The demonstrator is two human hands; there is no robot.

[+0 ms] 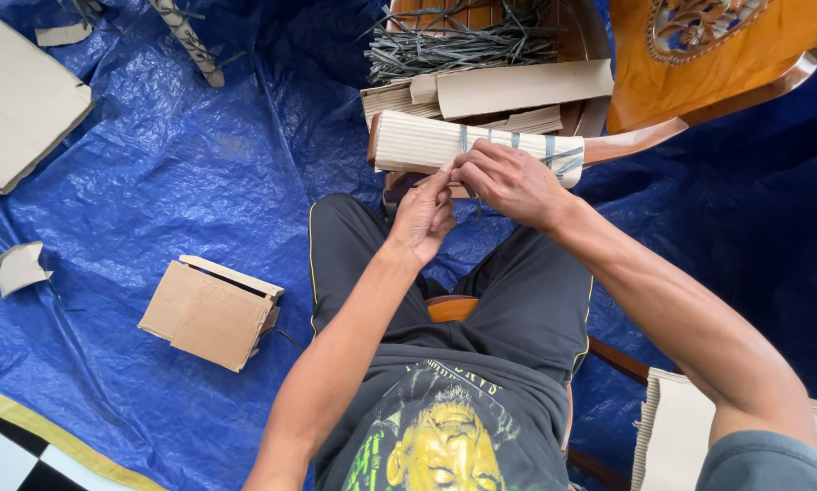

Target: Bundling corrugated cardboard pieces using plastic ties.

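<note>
Head view: both hands' fingers pinch, seemingly, strips binding the corrugated bundle (427, 143) (cardboard scraps (210, 314) lie nearby).

Pale ribbed cardboard roll (427, 144), strap-bound, lies sideways on stool.

The right hand (510, 182) covers the near edge of the corrugated cardboard roll (445, 144), so what its fingertips pinch there cannot be told. The left hand (424, 218) hides its own fingertips against that same edge. At twelve o'clock, the pile of dry grass strips (458, 41) runs off the top edge. At one o'clock, the carved wooden chair (708, 55) is cut by the top and right edges. At nine o'clock, the flat cardboard sheet (18, 100) leaves the frame. At five o'clock, a ribbed cardboard piece (677, 427) is partly behind the right forearm.
</note>
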